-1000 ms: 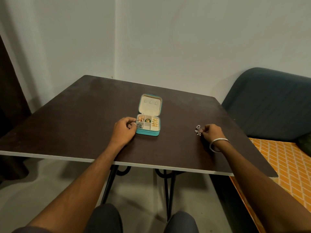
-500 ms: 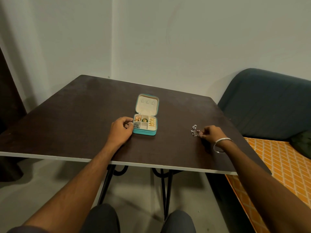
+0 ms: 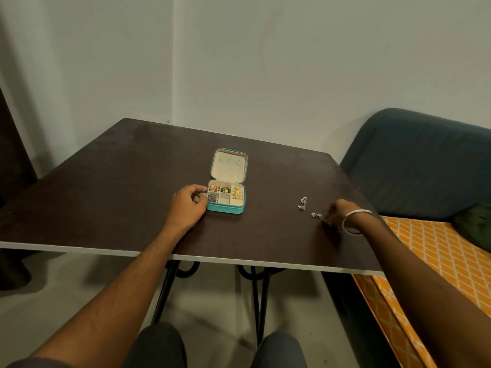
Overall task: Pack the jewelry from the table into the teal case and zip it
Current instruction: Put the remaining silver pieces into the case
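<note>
The small teal case [image 3: 225, 209] lies open on the dark table [image 3: 106, 187], lid tipped back, its cream compartments holding gold, green and blue-grey jewelry. My left hand [image 3: 189, 205] rests against the case's left side with curled fingers touching its edge. To the right, one silver earring [image 3: 303, 203] lies loose on the table. A second silver earring [image 3: 316, 215] is pinched at the fingertips of my right hand [image 3: 337, 215], low over the table surface. A silver bangle sits on my right wrist.
A dark blue sofa [image 3: 425, 166] with an orange patterned cushion [image 3: 438, 251] stands close to the table's right edge. A pale wall runs behind the table. Black metal legs show under the near edge, and my knees are below.
My right hand drew slightly back toward me with one silver earring, parting it from the other, which stays on the table. My left hand stays at the case.
</note>
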